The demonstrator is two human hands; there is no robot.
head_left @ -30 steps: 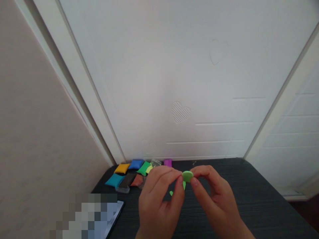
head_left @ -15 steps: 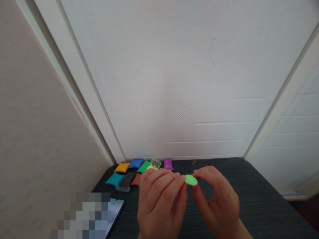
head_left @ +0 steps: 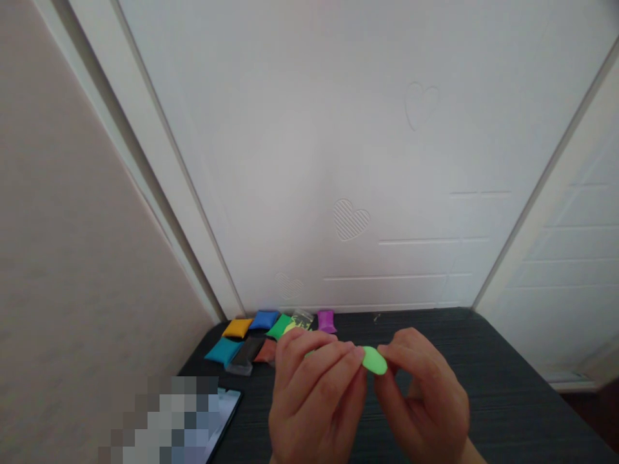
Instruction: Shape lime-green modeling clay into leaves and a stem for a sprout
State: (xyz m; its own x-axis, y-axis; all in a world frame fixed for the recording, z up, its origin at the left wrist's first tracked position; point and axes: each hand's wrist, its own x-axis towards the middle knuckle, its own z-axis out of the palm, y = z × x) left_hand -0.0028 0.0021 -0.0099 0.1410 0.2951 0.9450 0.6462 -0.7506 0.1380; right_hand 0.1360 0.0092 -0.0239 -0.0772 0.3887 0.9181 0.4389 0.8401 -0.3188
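Observation:
A small flattened oval of light green modelling clay (head_left: 374,361) is held up above the dark table. My left hand (head_left: 316,396) pinches its left end between thumb and fingers, and those curled fingers hide part of what lies behind them. On the other side my right hand (head_left: 425,390) has thumb and forefinger closed on the clay's right edge. Beyond my left hand lie a green clay packet (head_left: 279,327), a clear bag with yellow-green bits (head_left: 302,319) and a reddish-brown packet (head_left: 265,352), partly covered by the hand.
More packets rest at the table's back left: yellow (head_left: 237,328), blue (head_left: 264,319), teal (head_left: 223,350), black (head_left: 245,353) and purple (head_left: 326,321). A phone or tablet (head_left: 225,412), partly blurred, lies at the front left. A white panel (head_left: 290,161) with embossed hearts rises behind the dark table (head_left: 507,399).
Both hands have shifted slightly down and to the right with the clay. The green oval is tilted a little more, its right end lower. The pinch of both hands continues.

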